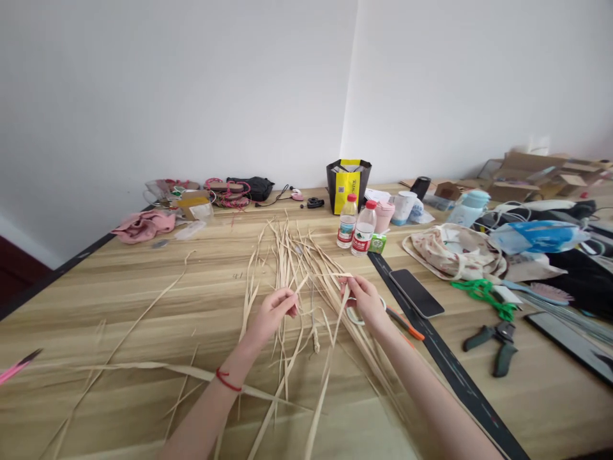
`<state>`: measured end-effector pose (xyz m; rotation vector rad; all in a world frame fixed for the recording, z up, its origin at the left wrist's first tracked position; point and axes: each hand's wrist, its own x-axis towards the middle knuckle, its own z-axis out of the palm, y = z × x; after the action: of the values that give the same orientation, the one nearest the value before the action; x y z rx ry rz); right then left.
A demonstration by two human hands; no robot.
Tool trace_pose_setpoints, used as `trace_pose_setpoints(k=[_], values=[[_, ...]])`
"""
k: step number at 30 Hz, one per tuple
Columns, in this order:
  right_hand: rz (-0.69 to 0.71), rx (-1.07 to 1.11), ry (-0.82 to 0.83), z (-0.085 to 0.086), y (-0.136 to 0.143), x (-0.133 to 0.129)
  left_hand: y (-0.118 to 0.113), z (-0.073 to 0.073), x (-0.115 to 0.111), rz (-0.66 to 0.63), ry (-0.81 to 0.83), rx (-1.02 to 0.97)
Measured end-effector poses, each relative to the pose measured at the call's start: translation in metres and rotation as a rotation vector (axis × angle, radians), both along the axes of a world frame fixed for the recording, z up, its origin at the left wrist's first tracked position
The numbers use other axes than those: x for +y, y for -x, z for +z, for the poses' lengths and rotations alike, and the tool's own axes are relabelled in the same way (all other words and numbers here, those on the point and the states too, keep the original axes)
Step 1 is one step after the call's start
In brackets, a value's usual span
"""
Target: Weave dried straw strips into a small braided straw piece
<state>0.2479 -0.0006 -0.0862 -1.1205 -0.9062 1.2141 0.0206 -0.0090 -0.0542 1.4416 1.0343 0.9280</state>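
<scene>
My left hand (278,305) is closed in a pinch on a pale dried straw strip. My right hand (363,297) pinches a strip too; a long flat straw strip (330,351) hangs from its fingers down toward the table's near edge. Between the two hands runs a thin stretch of straw. Below them is a short knotted or braided piece (316,342). Many loose straw strips (283,255) lie in a bundle beneath and beyond my hands. Beside my right wrist an orange-handled tool (406,323) lies partly hidden, with a pale ring (354,315) behind the hand.
Two red-capped bottles (363,230) stand near a yellow-black bag (348,185). To the right are a phone (416,292), dark-handled pliers (498,338), green cord (486,295) and a cloth bag (454,252). Pink cloth (145,225) lies at the left back. A dark strip (445,358) crosses the table.
</scene>
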Motion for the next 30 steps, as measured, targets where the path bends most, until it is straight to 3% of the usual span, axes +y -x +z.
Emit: trace_pose_setpoints(k=[8, 16, 23, 30], values=[[0.007, 0.139, 0.082, -0.014, -0.011, 0.002, 0.006, -0.014, -0.006, -0.067, 0.107, -0.059], [0.004, 0.166, 0.132, -0.025, -0.016, -0.001, 0.026, -0.023, -0.004, -0.144, 0.11, -0.129], [-0.079, 0.197, 0.097, -0.03, -0.034, 0.005, 0.061, -0.028, 0.002, -0.012, 0.051, -0.161], [-0.136, 0.211, 0.063, -0.03, -0.063, 0.005, 0.106, -0.023, 0.006, 0.17, 0.02, -0.12]])
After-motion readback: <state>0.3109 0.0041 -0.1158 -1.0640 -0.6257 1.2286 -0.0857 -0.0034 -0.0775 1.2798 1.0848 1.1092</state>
